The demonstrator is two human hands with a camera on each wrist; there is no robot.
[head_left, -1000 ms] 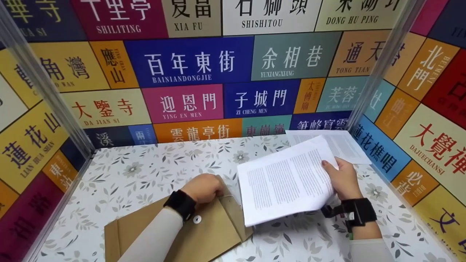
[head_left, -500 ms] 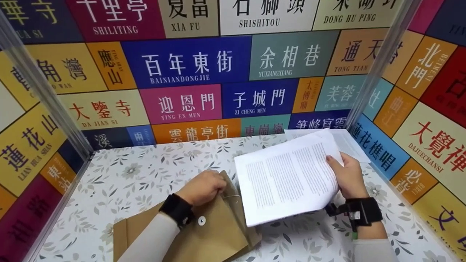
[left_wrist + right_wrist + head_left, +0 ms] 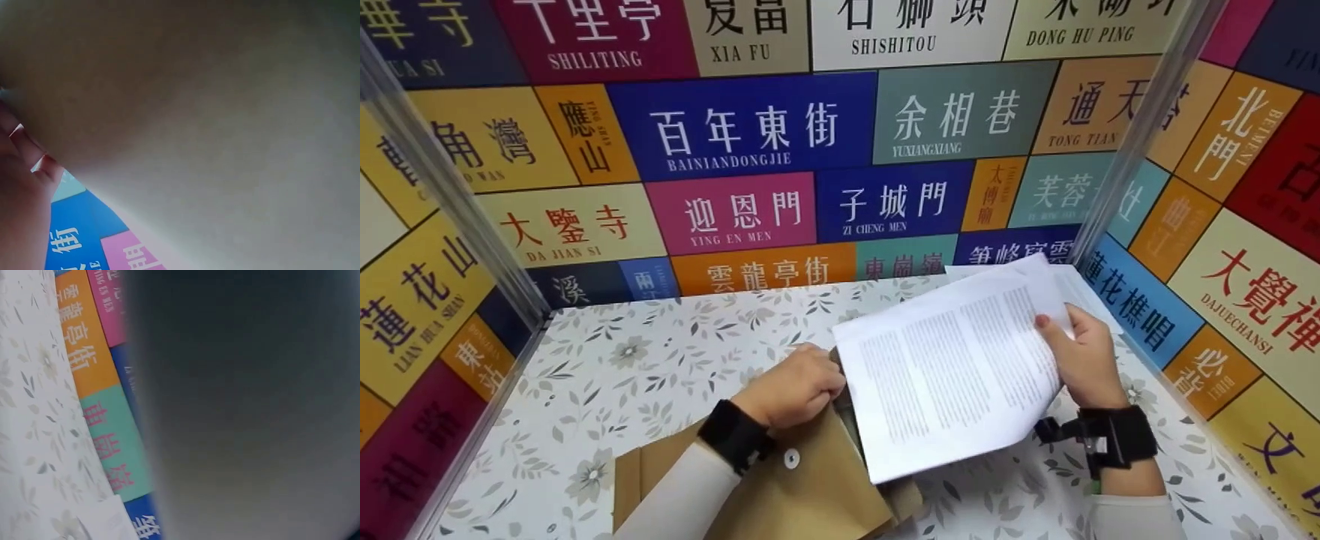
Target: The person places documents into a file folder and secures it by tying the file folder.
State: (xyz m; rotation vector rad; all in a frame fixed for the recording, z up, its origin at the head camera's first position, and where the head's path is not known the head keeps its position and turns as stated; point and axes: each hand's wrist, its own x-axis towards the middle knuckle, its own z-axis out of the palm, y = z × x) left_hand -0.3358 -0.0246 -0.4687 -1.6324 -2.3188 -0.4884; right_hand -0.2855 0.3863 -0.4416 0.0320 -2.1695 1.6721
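My left hand (image 3: 802, 386) pinches the opening edge of a brown paper envelope (image 3: 810, 480), which has a white button closure and lies tilted toward me. My right hand (image 3: 1087, 360) grips a stack of printed sheets (image 3: 945, 367) by its right side, thumb on top. The stack's lower left edge overlaps the envelope's opening. In the left wrist view, the envelope (image 3: 225, 135) fills most of the picture, with fingers (image 3: 28, 149) at its left edge. A dark blurred surface covers much of the right wrist view, and the right hand is hidden there.
Another printed sheet (image 3: 1099, 296) lies at the back right of the table, partly behind the stack. The table (image 3: 720, 330) has a floral cover. Walls (image 3: 750, 127) with coloured name panels stand behind and at both sides.
The left hand and envelope have shifted to the right. The stack's left edge has come over the envelope's opening, while the right hand has moved slightly right and up.
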